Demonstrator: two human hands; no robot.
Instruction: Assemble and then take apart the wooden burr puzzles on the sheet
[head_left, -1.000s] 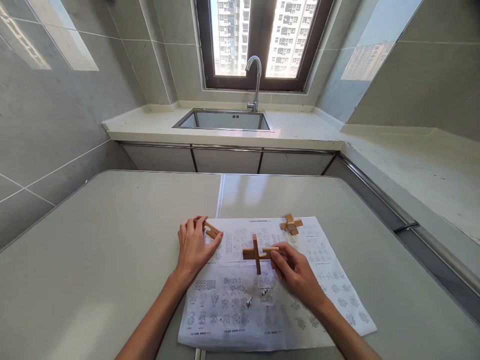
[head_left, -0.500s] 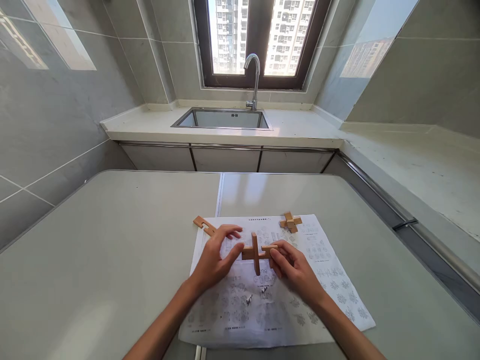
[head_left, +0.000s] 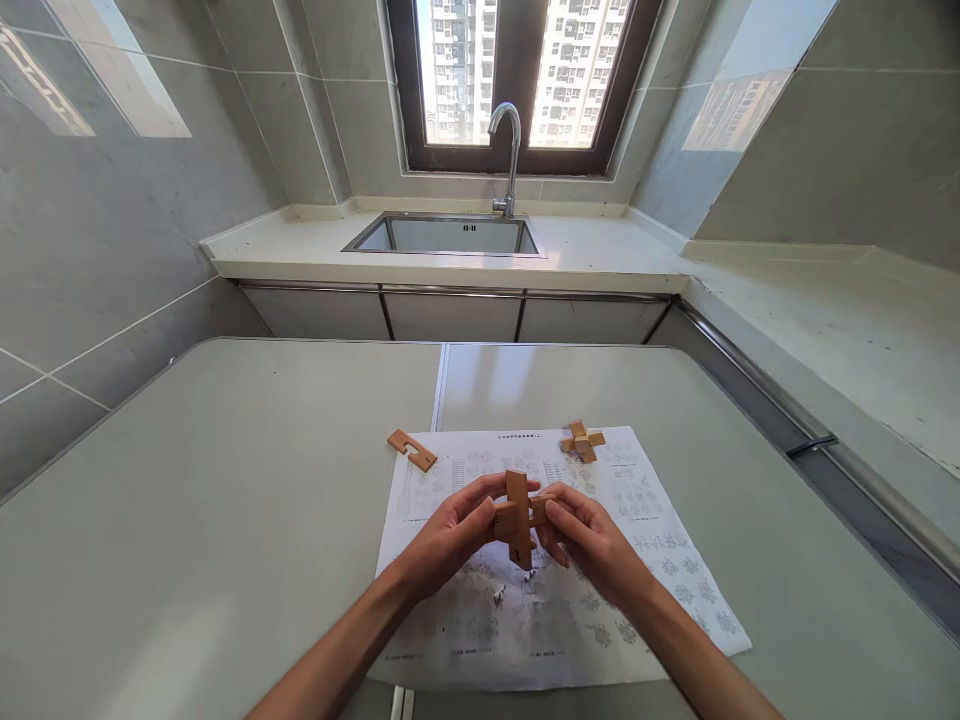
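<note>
Between my two hands, above the printed sheet (head_left: 660,600), is a cross-shaped wooden puzzle (head_left: 518,520) made of interlocked flat pieces, one of them standing upright. My left hand (head_left: 469,520) is closed around its left arm, thumb in front and fingers behind. Its right arm is pinched by my right hand (head_left: 581,530), between thumb and fingers. A loose notched wooden piece (head_left: 414,451) lies at the sheet's upper left corner. Near the upper right of the sheet sits another wooden puzzle (head_left: 581,442), assembled in a star-like cross.
The sheet, printed with diagrams and torn in places, lies on a pale table (head_left: 225,500) with a seam down its middle. Beyond are a counter (head_left: 285,240), a sink (head_left: 450,253) and a tap (head_left: 513,160) below a window. Another counter (head_left: 840,330) runs along the right.
My left hand has moved right and closed on the puzzle's left arm. The puzzle has turned, showing the upright piece's broad face. The loose notched piece is now fully uncovered.
</note>
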